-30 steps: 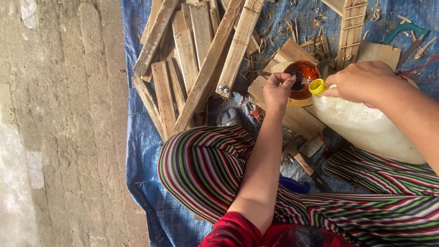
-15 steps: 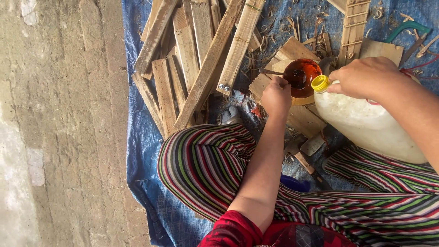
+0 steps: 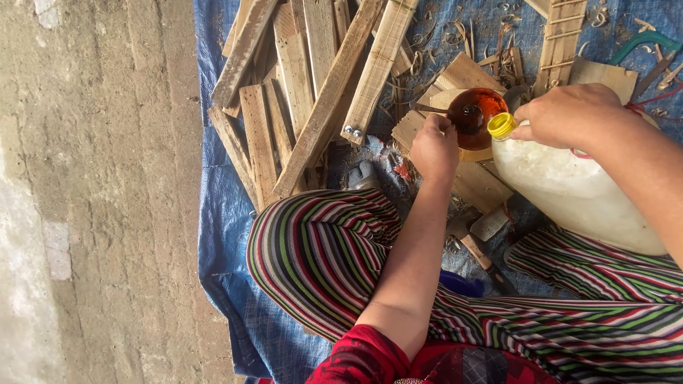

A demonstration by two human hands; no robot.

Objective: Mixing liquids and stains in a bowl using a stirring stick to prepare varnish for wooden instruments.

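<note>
Sitting on a pale wooden block [image 3: 427,128], the round bowl of dark amber liquid [image 3: 475,114] lies just beyond the left hand [image 3: 435,148], whose fingers [image 3: 440,122] are clenched around a thin dark stick [image 3: 430,110] whose tip reaches the bowl's near rim. The liquid is glossy, reddish brown, with a bright glint near its middle. Just to the right of the bowl, touching its edge, is the yellow screw neck [image 3: 501,125] of a large translucent white jug [image 3: 569,188], which lies tilted toward the bowl. The right hand [image 3: 565,115] grips the jug just behind that neck, fingers curled over its shoulder.

Left of the bowl, a heap of rough wooden slats [image 3: 306,92] crowds close, one slat with two bolt heads nearest. Beyond the bowl lie wood shavings [image 3: 427,35] and a small ladder-like frame [image 3: 562,35]. Nearer than the bowl, striped trouser legs [image 3: 320,249] close the space, with a hammer-like tool [image 3: 484,256] between them. Everything rests on a blue tarpaulin [image 3: 220,235]; far left of the bowl runs bare concrete floor [image 3: 92,192], the only open room.
</note>
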